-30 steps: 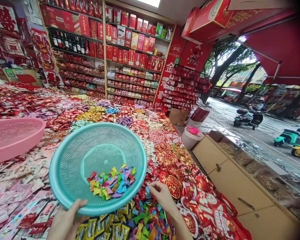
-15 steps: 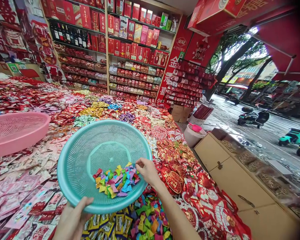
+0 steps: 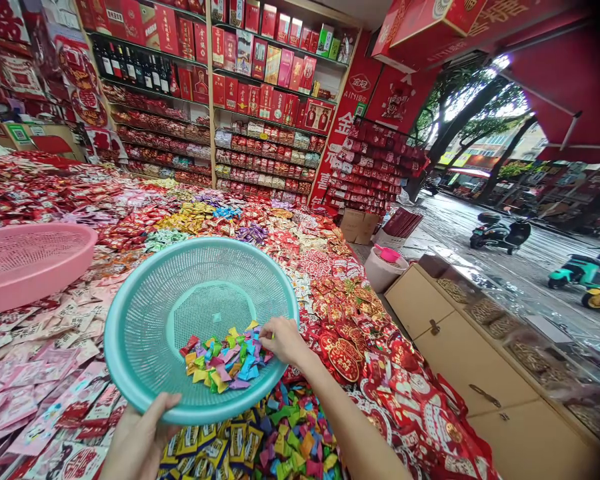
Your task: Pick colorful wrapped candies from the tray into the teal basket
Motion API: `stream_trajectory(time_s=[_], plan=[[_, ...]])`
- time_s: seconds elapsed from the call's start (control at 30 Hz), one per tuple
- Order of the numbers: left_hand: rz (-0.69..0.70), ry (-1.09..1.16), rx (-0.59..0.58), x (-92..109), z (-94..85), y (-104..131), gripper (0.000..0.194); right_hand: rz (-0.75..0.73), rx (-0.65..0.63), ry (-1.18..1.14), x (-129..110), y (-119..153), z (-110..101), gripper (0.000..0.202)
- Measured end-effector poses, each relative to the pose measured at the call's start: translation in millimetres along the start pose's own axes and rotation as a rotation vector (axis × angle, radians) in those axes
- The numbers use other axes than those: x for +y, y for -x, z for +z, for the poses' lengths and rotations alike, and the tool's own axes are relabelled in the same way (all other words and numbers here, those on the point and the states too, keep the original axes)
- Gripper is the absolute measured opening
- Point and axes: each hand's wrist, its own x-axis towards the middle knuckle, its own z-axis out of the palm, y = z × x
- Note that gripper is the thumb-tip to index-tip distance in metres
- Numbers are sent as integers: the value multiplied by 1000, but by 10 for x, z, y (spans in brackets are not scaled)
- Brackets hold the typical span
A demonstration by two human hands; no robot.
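A round teal plastic basket (image 3: pixel 145 280) is tilted toward me above the heaps of sweets. My left hand (image 3: pixel 143 430) grips its near left rim, the thumb lying over the edge. Small candies in bright twisted wrappers (image 3: pixel 227 360) lie in a pile on the basket's near side. At the right end of this pile is my right hand (image 3: pixel 283 340), reaching over the right rim with its fingers curled together. Whatever those fingertips hold, if anything, is hidden. Below the basket are more colourful wrapped candies (image 3: pixel 297 440) and yellow-and-navy packets (image 3: pixel 213 447).
A pink basket (image 3: pixel 35 287) rests on the sweets at left. Red wedding packets (image 3: pixel 350 353) cover the right side of the display. Beyond it stand a tan cabinet (image 3: pixel 460 353) and a white bucket with a pink scoop (image 3: pixel 386 267). Stocked shelves (image 3: pixel 265 100) line the back.
The view has shifted slightly, so the basket and both hands appear a little further left. My right hand stays at the right end of the candy pile; the left keeps its grip.
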Motion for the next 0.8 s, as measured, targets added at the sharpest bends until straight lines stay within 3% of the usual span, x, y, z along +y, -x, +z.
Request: stream_trajectory(time_s=[0.07,0.23,0.43,0.57,0.67,0.73,0.8], plan=[[-12,10,22,0,-13,-26,38,-5,-15,9,-50,35,-45,12],[-43,46,44,6,-34,-130,38,-50,89,1,-194,18,-153,14],[-2,50,97,174,28,-66,31,-103,201,-73,-218,-29,-163,12],[49,69,95,271,18,-34,43,-112,396,-225,-30,130,-144,12],[76,76,119,302,-21,-59,47,-21,527,-292,216,317,-67,13],[77,79,133,317,-40,-72,48,101,513,-268,400,437,59,13],[76,81,144,327,-48,-76,49,231,347,-202,565,542,244,11]])
